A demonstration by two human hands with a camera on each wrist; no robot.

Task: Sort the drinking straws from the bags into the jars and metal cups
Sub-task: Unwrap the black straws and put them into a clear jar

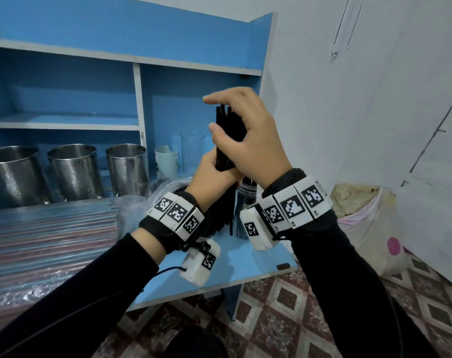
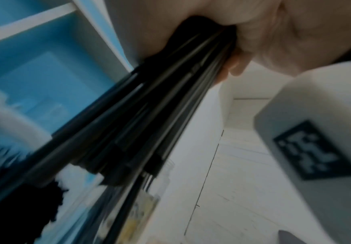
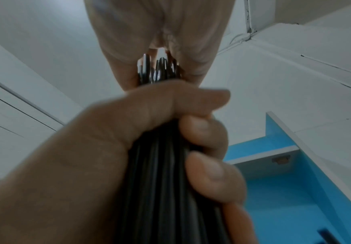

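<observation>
**Black straws could slip and spill**

Black straws (image 1: 226, 140) stand upright in a bunch above the jar (image 1: 246, 202). The left hand (image 1: 212, 177) grips them low. The right hand (image 1: 248, 133) curls round their tops. If either grip loosens, loose ones may drop, miss the jar and scatter on the blue desk (image 1: 235, 264).

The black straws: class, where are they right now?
In the head view the black straws stand upright at centre, gripped low by the left hand and near the top by the right hand, above a jar.
</observation>
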